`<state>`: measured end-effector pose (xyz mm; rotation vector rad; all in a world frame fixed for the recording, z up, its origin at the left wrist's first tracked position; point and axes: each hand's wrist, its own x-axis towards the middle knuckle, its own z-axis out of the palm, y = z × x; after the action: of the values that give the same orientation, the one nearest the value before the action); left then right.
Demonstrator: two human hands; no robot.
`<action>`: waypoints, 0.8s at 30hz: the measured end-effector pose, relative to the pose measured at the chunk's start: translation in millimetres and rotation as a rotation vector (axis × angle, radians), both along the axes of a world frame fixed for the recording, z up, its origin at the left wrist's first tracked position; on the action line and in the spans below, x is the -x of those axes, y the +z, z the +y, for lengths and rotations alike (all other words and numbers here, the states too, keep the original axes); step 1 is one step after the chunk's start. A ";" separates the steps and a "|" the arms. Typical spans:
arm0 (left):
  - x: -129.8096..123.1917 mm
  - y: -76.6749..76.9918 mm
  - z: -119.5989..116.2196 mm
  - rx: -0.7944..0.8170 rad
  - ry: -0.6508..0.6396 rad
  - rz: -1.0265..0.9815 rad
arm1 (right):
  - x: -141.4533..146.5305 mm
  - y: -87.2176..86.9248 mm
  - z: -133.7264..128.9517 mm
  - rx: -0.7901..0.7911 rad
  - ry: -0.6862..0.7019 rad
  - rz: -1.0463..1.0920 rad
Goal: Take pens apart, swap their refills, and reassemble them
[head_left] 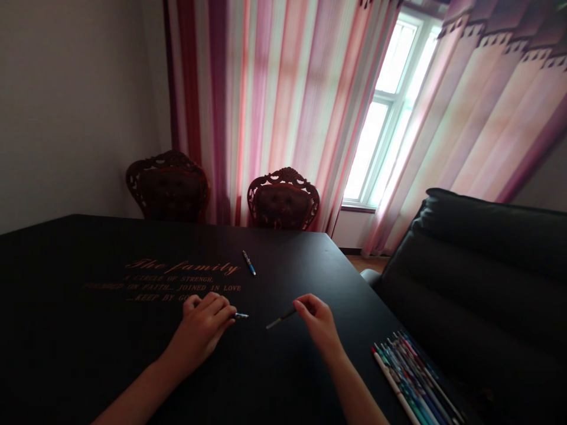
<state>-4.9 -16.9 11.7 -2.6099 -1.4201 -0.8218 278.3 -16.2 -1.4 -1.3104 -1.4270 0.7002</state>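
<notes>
Pen (241, 316) and slim rod (280, 320), hand-held

From my remote post I log, over the black table (283, 378):
- Pen: silvery end exposed, remainder hidden; grasped by the left hand (208, 316), back upward, fingers curled.
- Slim rod: dark body, pale grey end slanting down-left; pinched between thumb and fingers of the right hand (316, 319), wrist bent inward. Exposed ends near, apart.

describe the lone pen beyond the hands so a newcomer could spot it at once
On the black table, find the orange lettering. Just right of its top line, beyond the left hand and right hand, lies a pen with a blue near end. Unlike the pens bunched near the right edge, it lies alone.
</notes>
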 end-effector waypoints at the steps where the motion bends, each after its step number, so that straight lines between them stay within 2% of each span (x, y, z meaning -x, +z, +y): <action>1: 1.3 1.3 -0.4 -0.022 -0.033 0.037 | 3.4 0.4 -1.6 -0.010 0.010 -0.040; 5: 1.5 0.6 -2.3 -0.101 -0.088 0.095 | 15.1 2.5 -6.8 -0.068 0.047 -0.149; 9: -0.6 -4.1 -0.8 -0.126 -0.038 0.039 | 18.0 6.2 -10.1 -0.133 0.096 -0.149; 13: -1.7 -15.8 5.7 0.031 0.035 -0.040 | 23.9 3.5 -11.8 -0.101 0.162 -0.172; 17: -1.5 -26.0 11.1 0.205 -0.048 -0.090 | 33.8 -1.9 -13.2 -0.070 0.190 -0.198; 20: -2.0 -25.5 10.4 0.256 -0.109 -0.063 | 35.7 -2.3 -13.8 -0.062 0.200 -0.187; 24: -3.9 -22.9 7.9 0.298 -0.080 -0.065 | 26.1 1.4 -11.9 -0.065 0.109 -0.138</action>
<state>-1.0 -9.0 -11.2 -2.8990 -1.5749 -0.7621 252.2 -28.1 0.0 -1.2574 -1.6299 0.6392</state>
